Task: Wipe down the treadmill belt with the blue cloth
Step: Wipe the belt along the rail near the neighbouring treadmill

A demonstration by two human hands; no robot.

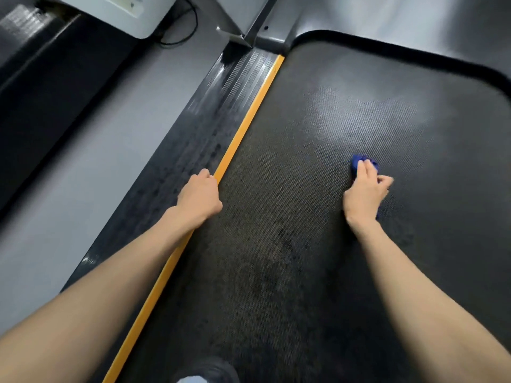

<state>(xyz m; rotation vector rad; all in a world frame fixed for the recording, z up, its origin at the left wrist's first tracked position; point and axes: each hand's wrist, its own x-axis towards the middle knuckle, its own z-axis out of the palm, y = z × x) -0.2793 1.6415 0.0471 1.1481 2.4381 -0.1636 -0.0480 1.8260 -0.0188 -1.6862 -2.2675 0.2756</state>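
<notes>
Right hand (365, 190) fingers clamp blue cloth (356, 161) on belt (276, 244); left hand (200, 196) (fingers hidden) on orange strip (249, 114).

The left forearm (110, 286) comes in from 8 o'clock and the right forearm (420, 286) from 4 o'clock. Both are bare to the wrist, ending in a bare left hand (199, 193) and right hand (365, 193). At 6 o'clock sits a dark rounded shape (213, 369) with a pale patch, too blurred to tell shoe from knee.

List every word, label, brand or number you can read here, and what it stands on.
No text is legible.
On the white machine housing: a small dark mark, too blurred to read.
On the treadmill belt, yellow strip, side rail, blue cloth: no lettering.
</notes>
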